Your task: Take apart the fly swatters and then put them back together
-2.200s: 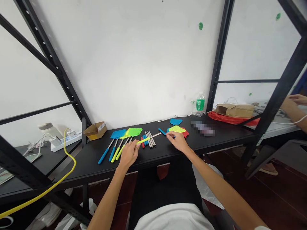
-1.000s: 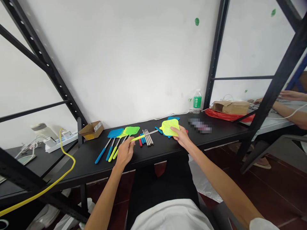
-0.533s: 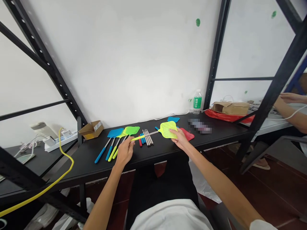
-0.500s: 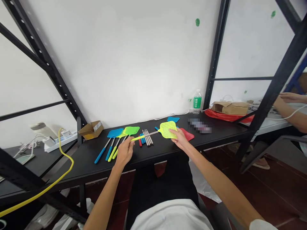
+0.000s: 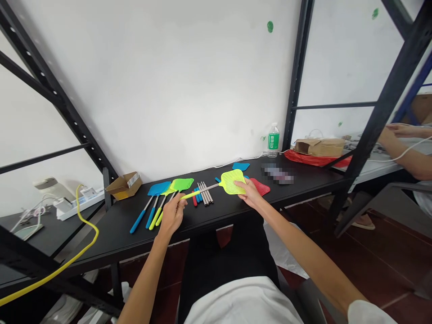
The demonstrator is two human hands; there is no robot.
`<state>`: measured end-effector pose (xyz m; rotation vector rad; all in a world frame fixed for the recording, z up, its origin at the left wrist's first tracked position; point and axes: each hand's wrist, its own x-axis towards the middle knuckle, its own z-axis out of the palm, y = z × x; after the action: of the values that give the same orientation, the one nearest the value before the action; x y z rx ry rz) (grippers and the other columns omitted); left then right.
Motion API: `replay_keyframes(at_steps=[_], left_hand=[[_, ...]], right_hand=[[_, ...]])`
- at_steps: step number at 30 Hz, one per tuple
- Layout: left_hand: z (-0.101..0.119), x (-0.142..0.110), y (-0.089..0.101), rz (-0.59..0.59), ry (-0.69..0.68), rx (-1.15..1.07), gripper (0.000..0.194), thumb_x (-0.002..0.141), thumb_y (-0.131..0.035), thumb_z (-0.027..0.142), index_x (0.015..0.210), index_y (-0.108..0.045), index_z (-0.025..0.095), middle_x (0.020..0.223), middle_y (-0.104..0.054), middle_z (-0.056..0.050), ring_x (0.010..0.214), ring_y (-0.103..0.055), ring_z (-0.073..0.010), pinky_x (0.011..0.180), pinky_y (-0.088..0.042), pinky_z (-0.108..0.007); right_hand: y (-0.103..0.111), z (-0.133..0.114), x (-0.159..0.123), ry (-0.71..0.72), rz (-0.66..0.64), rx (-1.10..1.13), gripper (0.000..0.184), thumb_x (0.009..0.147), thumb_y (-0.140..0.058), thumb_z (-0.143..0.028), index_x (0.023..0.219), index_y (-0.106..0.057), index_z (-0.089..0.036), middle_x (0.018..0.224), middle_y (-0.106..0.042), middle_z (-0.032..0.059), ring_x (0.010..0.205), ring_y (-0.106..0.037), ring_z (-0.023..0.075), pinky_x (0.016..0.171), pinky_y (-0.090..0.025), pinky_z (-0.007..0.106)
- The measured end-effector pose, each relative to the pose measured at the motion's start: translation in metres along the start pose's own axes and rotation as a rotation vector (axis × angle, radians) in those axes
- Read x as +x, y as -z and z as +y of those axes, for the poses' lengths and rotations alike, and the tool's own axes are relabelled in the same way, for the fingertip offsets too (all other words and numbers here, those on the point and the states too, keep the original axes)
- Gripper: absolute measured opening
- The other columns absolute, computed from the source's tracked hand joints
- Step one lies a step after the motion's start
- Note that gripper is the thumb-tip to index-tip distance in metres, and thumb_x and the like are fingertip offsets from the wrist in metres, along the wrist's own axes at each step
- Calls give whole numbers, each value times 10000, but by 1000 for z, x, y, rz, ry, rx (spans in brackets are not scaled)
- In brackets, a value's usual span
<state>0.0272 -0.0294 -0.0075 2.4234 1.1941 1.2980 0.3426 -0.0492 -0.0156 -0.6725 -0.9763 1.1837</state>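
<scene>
A yellow-green fly swatter (image 5: 232, 182) is held level across the table by both hands. My left hand (image 5: 173, 213) is closed round its yellow handle, and my right hand (image 5: 249, 192) pinches the perforated head. To the left lie several assembled swatters, among them a blue fly swatter (image 5: 158, 188) and a green fly swatter (image 5: 182, 184). Between my hands, on the table, are metal rods (image 5: 205, 194) and short red and blue handles (image 5: 195, 200). A red swatter head (image 5: 260, 186) lies beyond my right hand; a blue swatter head (image 5: 240, 166) rests farther back.
The black table (image 5: 216, 218) stands against a white wall. On it are a small cardboard box (image 5: 124, 185), a water bottle (image 5: 273, 141) and a blurred-out item (image 5: 278, 173). A yellow cable (image 5: 91, 243) hangs at left. At right, another person's arm (image 5: 405, 153) reaches over a neighbouring table.
The swatter's metal shaft shows slightly longer between handle and head, and my hands are a little farther apart. The whole view has shifted slightly.
</scene>
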Motion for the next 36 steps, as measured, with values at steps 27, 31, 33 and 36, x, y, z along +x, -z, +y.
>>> replay_keyframes(at_steps=[27,31,33,36], left_hand=[[-7,2,0,-23,13,-5,333,1018,-365,419,1065,-612,201,796,-644,-18,698,-591,-176,694,-439,-293],[-5,2,1,-29,0,20,330,1016,-365,419,1004,-612,201,779,-646,-23,684,-598,-173,674,-444,-284],[-5,2,1,-43,-6,45,329,1014,-363,421,967,-605,204,762,-643,-21,671,-600,-173,660,-447,-279],[-5,2,1,-73,-18,81,324,1015,-356,418,968,-598,207,750,-639,-12,656,-603,-172,657,-447,-277]], right_hand=[[-2,-4,0,30,-1,-82,285,662,-782,-314,860,-624,-184,770,-618,-3,516,-407,62,358,-165,171],[-4,-12,2,66,39,-159,297,668,-770,-323,896,-639,-185,767,-628,-6,500,-421,63,342,-179,168],[-4,-15,2,74,55,-198,316,665,-772,-332,913,-642,-186,749,-626,-9,491,-436,69,333,-192,167],[-3,-14,1,76,45,-237,338,660,-780,-333,932,-644,-184,739,-625,-11,478,-436,71,324,-210,167]])
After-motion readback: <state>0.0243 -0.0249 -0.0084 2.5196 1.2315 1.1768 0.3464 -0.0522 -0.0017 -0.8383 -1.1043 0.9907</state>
